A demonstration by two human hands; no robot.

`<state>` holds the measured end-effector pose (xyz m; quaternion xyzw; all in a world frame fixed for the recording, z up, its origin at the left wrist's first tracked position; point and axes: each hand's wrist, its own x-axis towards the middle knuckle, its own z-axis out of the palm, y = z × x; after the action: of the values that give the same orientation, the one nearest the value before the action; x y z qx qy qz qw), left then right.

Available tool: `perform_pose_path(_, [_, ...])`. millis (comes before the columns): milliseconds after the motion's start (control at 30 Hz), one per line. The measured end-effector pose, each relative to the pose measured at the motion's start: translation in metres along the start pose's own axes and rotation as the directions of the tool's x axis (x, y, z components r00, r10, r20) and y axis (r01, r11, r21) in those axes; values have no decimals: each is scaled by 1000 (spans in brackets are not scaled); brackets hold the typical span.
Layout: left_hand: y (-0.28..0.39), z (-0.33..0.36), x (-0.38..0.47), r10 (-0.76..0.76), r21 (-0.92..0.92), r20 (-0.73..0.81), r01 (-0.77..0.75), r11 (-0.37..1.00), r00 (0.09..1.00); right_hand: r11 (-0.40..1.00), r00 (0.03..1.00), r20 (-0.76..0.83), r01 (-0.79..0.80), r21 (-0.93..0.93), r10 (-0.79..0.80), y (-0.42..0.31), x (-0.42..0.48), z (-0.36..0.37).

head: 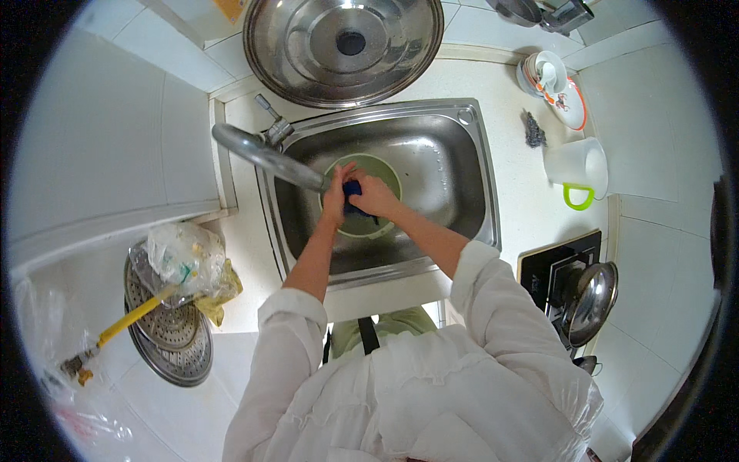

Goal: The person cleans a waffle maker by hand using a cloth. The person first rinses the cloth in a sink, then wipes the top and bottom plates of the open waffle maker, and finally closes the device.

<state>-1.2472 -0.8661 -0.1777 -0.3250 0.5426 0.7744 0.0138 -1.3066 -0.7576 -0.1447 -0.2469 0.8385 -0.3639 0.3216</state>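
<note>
Both my hands are over a light green plastic basin [395,173] that stands in the left part of a stainless steel sink [456,167]. A dark blue cloth [353,189] is between them. My right hand [372,196] grips the cloth with bent fingers. My left hand [335,193] lies against the cloth's left side, its fingers partly spread; whether it grips is hidden. The end of the curved faucet spout [271,159] is right beside my left hand. Part of the cloth hangs down into the basin.
A large metal lid [346,46] leans behind the sink. On the right are stacked bowls [542,72], a steel wool scrubber [534,130], a plastic jug [574,164] and a stove [557,271] with a lidded pan [592,303]. Plastic bags [187,260] and steamer racks [179,346] are at left.
</note>
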Motion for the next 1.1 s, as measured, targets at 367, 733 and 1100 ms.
perform_pose_path(367, [39, 0, -26, 150, -317, 494, 17, 948, 856, 742, 995, -30, -49, 669, 93, -132, -37, -104])
perform_pose_path(733, [60, 49, -100, -49, -728, 442, 389, 565, 896, 736, 880, -474, 304, 605, 26, -51, -43, -77])
perform_pose_path(1100, [69, 10, -83, -297, -430, 472, 511, 744, 830, 672, 720, 16, 656, -344, -694, -48, -106, -110])
